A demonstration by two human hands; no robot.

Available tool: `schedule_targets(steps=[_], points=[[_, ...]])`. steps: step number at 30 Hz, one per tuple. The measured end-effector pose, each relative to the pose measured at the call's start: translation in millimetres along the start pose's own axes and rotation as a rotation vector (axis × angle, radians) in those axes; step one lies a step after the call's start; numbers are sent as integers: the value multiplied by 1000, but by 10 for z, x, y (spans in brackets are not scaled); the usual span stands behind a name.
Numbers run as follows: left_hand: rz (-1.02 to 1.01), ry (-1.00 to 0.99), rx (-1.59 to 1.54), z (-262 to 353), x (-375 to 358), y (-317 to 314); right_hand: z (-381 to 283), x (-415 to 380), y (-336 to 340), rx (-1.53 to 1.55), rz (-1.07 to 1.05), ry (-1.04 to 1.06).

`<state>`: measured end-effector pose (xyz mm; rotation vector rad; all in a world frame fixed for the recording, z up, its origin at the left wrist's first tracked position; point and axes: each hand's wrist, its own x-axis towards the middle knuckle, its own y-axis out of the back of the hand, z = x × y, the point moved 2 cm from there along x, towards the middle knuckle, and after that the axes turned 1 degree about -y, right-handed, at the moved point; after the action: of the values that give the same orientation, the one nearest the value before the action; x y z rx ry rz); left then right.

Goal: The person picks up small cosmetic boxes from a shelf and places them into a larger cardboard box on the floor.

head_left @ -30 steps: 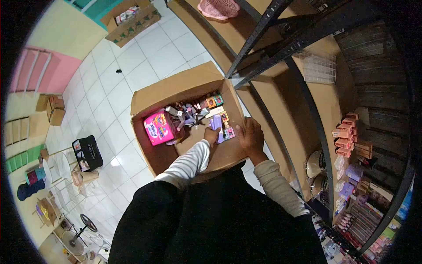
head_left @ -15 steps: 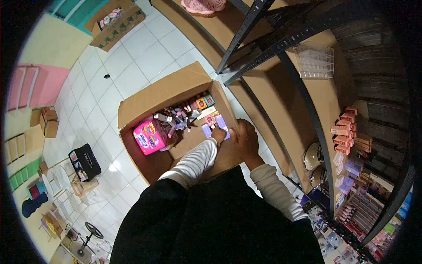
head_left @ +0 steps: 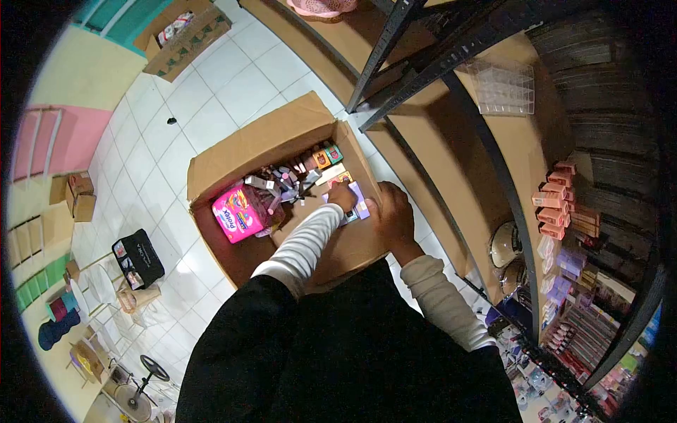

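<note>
An open cardboard box [head_left: 257,149] sits in front of my body. Inside it, my left hand [head_left: 343,197] reaches down with curled fingers among small cartons; what they hold, if anything, is hidden. A lilac carton [head_left: 362,202] lies just right of that hand, and a cream carton [head_left: 330,175] lies beyond it. My right hand [head_left: 393,217] grips the right wall of the box, thumb on the inner side. A pink Protex pack [head_left: 238,213] stands at the left inside, beside a pile of small cosmetic tubes [head_left: 285,185]. Orange and green cartons [head_left: 327,156] sit in the far corner.
Black-framed shelving [head_left: 471,120] runs along the right, carrying a clear compartment organizer [head_left: 505,90] and stacked peach cartons [head_left: 553,201]. A black bag [head_left: 139,259] rests on the white tiled floor [head_left: 211,95]. Another cardboard box [head_left: 189,46] stands at the far left.
My left hand has moved slightly up and left inside the box, now covering part of the small cartons. My right hand stays on the box wall. The view has shifted slightly.
</note>
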<state>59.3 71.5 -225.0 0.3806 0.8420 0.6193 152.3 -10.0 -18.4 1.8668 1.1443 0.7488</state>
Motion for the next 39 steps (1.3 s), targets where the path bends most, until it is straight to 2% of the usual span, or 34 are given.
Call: schedule_targets(steps=[1,4,7,8,9,11,12,14,16,17,18,19,20,21,23,24,25,27,29,31,33,34,35,36,39], points=[[71,-37,3,-19,-8,-44,-3,2,5,9,17,13],[40,-31,-175,-167,85,-179,6,-9,18,53,27,14],[-142,90,-582,-464,305,-480,-39,-2,80,74,17,-20],[-197,82,-500,-492,287,-455,-63,-1,107,76,14,-36],[-189,153,-638,-367,150,-377,-58,-13,98,79,9,-30],[-140,-495,186,-394,76,-263,-4,-28,79,76,16,-28],[-169,-209,-255,-623,201,-464,-10,-35,116,69,-45,-66],[-214,102,-669,-730,235,-586,44,-74,122,94,-55,-117],[-183,96,-715,-537,30,-315,99,-156,243,193,-65,-272],[-145,79,-774,-338,-136,-156,145,-211,380,255,-4,-261],[-48,31,-750,-797,192,-331,191,-275,598,295,29,-245],[-233,210,-767,130,-506,273,212,-319,820,338,58,-222],[-73,188,-983,267,-673,364,294,-379,1042,345,93,-164],[-34,66,-1002,256,-696,444,395,-462,1240,280,184,-124],[119,-4,-872,367,-846,646,641,-633,1687,320,321,-184],[169,-142,-831,395,-903,725,742,-739,1985,292,368,-229],[256,-173,-823,670,-1136,845,855,-859,2298,266,415,-276],[372,-358,-821,1028,-1367,960,1183,-1126,2842,216,591,-272],[421,-516,-732,1177,-1421,959,1477,-1442,3358,264,694,-440],[408,-554,-963,1411,-1520,844,1934,-1760,3759,-20,802,-461],[390,-574,-836,1794,-1760,733,2213,-2024,4094,-386,895,-450],[371,-474,-745,2059,-1949,686,2394,-2127,4161,-478,875,-513],[456,-592,-625,2127,-1916,566,2613,-2208,4160,-570,852,-577],[404,-610,-639,2329,-2042,484,2783,-2269,4140,-660,825,-643],[170,-648,-784,2729,-2212,154,3046,-2370,4058,-641,701,-668]])
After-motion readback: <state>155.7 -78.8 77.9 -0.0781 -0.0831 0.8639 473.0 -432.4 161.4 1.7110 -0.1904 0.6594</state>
